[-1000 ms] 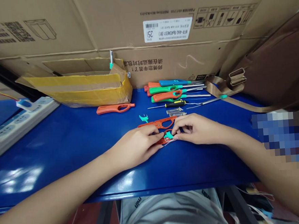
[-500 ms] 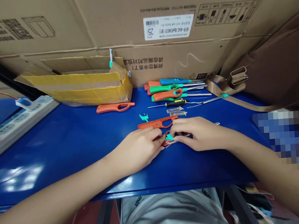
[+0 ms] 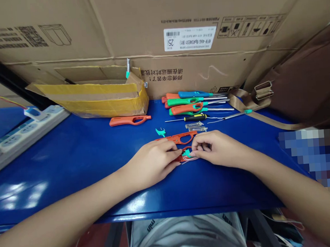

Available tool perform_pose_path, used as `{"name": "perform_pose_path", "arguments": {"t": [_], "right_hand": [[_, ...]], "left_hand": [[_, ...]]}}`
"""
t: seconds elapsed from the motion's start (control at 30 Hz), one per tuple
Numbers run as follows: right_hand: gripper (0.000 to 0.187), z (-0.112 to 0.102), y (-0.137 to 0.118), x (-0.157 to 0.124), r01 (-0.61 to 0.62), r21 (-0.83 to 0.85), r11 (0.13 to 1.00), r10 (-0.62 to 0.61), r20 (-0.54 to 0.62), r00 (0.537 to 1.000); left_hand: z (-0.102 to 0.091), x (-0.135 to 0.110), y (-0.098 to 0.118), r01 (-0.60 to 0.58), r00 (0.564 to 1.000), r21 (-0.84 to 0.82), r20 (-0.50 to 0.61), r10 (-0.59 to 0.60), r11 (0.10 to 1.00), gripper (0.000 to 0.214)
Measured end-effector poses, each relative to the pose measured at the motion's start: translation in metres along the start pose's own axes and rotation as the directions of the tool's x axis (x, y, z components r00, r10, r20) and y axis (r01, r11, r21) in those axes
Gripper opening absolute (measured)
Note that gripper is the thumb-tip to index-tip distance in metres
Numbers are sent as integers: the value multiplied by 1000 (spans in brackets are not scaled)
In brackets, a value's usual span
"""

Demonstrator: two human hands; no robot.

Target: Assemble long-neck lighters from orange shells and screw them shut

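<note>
An opened orange lighter casing half (image 3: 180,159) lies on the blue table, partly covered by my fingers. My left hand (image 3: 153,162) is closed on its left end. Inside this half sits a green trigger (image 3: 186,153), with thin white wires curving below it. The fingertips of my right hand (image 3: 217,148) pinch at the trigger's right edge. Just beyond, another orange casing half (image 3: 177,139) lies with its inner side up, its left end behind my left hand. A loose green piece (image 3: 160,132) and clear fuel tanks (image 3: 195,127) rest farther back.
Several assembled lighters (image 3: 186,109) are piled against the cardboard. In front lie a yellow-black screwdriver (image 3: 195,117) and a metal rod with a green collar (image 3: 238,114). An orange casing (image 3: 129,120) lies by a yellow-taped box (image 3: 104,105). A power strip (image 3: 26,129) runs along the left.
My right hand has shifted slightly right, its fingers curling more and uncovering more of the green trigger and casing. My left hand stays on the casing. The camera view has tilted slightly.
</note>
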State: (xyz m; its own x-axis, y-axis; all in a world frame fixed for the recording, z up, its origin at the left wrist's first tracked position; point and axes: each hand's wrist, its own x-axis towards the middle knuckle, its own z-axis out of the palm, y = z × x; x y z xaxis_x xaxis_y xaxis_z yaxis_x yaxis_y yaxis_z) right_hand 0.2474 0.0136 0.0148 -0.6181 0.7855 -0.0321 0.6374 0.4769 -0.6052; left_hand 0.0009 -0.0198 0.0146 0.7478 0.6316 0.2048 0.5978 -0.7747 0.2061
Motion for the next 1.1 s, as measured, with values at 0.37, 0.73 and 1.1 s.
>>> {"name": "perform_pose_path", "arguments": {"t": [0.37,0.73,1.1], "right_hand": [[7,-5,-3,-3,193,-80,978,-197,-45,979],[12,-6,-5,-6,327,-292,899,-299,137,944],[7,1,6,-2,282,-101,954,-284,-5,959]], "left_hand": [[-3,2,-2,44,999,83,22,-46,996,26],[-2,2,-8,36,999,-37,-5,-36,999,24],[1,3,-13,28,1000,-112,-8,-29,993,21]]}}
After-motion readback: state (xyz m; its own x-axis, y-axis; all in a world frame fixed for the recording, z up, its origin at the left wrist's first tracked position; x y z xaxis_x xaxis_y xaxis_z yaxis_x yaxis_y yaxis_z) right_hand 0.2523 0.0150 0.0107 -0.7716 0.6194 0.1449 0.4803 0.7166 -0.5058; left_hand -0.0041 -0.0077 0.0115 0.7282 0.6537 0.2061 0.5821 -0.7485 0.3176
